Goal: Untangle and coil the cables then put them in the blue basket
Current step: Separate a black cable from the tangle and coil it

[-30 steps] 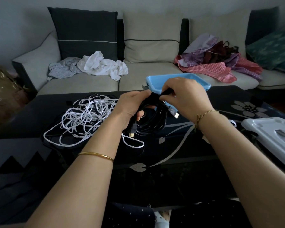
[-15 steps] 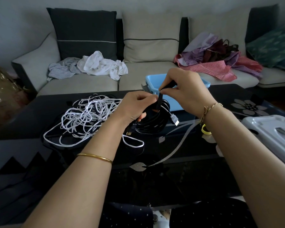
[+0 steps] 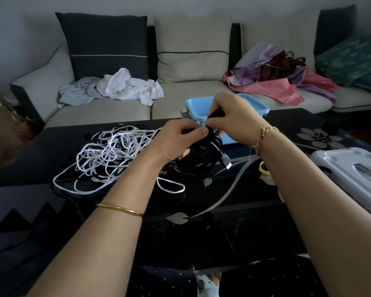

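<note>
Right hand rises slightly, pinching top of black cable coil; left hand grips coil too, above table centre. Blue basket just behind; white cable tangle left.

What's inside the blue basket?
Only bare blue plastic shows inside the blue basket. The right hand, pinching the black cable, covers the middle, so what lies behind it is hidden.
</note>
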Available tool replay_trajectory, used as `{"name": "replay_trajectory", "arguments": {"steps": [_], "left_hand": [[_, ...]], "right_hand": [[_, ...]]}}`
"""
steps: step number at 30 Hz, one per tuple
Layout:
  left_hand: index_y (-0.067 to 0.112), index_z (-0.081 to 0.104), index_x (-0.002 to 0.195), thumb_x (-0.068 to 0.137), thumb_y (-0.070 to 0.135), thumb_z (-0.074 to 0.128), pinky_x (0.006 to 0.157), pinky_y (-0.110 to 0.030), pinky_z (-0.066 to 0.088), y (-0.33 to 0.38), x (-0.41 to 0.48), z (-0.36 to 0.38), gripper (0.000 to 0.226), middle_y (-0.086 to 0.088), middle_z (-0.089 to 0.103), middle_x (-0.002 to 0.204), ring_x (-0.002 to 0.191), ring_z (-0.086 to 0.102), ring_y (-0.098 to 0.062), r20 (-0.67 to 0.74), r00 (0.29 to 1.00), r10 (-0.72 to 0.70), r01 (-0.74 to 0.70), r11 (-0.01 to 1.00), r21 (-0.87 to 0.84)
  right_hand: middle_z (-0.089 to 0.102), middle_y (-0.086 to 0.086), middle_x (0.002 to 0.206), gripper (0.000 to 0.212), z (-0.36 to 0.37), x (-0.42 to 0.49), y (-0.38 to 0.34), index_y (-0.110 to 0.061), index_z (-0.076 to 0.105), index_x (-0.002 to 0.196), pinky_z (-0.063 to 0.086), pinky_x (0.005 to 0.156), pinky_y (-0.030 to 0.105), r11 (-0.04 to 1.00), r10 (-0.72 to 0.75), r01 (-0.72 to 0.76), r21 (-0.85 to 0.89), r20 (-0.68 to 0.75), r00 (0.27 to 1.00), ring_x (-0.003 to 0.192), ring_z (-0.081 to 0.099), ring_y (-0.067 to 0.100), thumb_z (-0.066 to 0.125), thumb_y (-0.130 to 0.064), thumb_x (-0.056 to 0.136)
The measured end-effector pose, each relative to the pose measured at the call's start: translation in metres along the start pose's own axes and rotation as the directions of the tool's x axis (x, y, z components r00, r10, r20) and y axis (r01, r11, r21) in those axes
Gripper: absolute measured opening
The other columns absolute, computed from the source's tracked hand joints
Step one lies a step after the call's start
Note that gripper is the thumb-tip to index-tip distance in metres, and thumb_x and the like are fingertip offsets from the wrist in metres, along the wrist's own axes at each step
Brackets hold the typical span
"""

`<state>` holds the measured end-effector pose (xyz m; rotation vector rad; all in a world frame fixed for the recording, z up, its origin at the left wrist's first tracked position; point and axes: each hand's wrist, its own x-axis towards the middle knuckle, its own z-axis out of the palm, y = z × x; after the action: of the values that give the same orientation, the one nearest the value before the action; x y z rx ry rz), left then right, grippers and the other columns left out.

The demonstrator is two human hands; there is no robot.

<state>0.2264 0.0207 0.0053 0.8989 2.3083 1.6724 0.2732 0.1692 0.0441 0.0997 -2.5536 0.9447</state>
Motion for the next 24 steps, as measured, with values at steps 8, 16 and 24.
{"name": "replay_trajectory", "arguments": {"steps": [8, 16, 24], "left_hand": [[0.009, 0.063, 0.088, 0.093, 0.019, 0.059, 0.04, -0.022, 0.03, -0.002, -0.003, 0.001, 0.012, -0.003, 0.048, 0.058, 0.039, 0.038, -0.011, -0.019, 0.999, 0.031, -0.031, 0.999, 0.013], [0.01, 0.051, 0.105, 0.089, 0.018, 0.066, 0.037, -0.019, 0.033, -0.001, -0.003, 0.005, 0.024, -0.007, 0.063, 0.081, 0.036, 0.039, -0.007, -0.039, 0.999, -0.023, 0.021, 0.998, -0.054], [0.018, 0.047, 0.108, 0.087, 0.018, 0.067, 0.039, -0.018, 0.036, 0.003, -0.003, 0.005, 0.029, -0.006, 0.062, 0.082, 0.037, 0.044, -0.001, -0.101, 0.995, -0.017, 0.008, 0.996, -0.093]], "right_hand": [[0.061, 0.011, 0.087, 0.01, 0.006, 0.005, 0.006, -0.006, 0.058, 0.084, 0.052, 0.082, 0.041, 0.999, 0.048, -0.048, -0.001, 0.05, 0.998, 0.084, 0.06, 0.024, 0.066, -0.013, 0.082], [0.044, -0.003, 0.065, 0.02, 0.014, 0.003, 0.015, -0.017, 0.049, 0.073, 0.035, 0.058, 0.019, 0.986, 0.088, -0.103, 0.128, 0.114, 0.99, 0.058, 0.039, 0.006, 0.064, -0.011, 0.085], [0.05, 0.007, 0.076, 0.025, 0.021, -0.002, 0.011, -0.014, 0.052, 0.105, 0.039, 0.048, 0.017, 0.914, 0.13, -0.145, 0.379, 0.065, 0.989, 0.056, 0.046, 0.011, 0.05, 0.003, 0.087]]}}
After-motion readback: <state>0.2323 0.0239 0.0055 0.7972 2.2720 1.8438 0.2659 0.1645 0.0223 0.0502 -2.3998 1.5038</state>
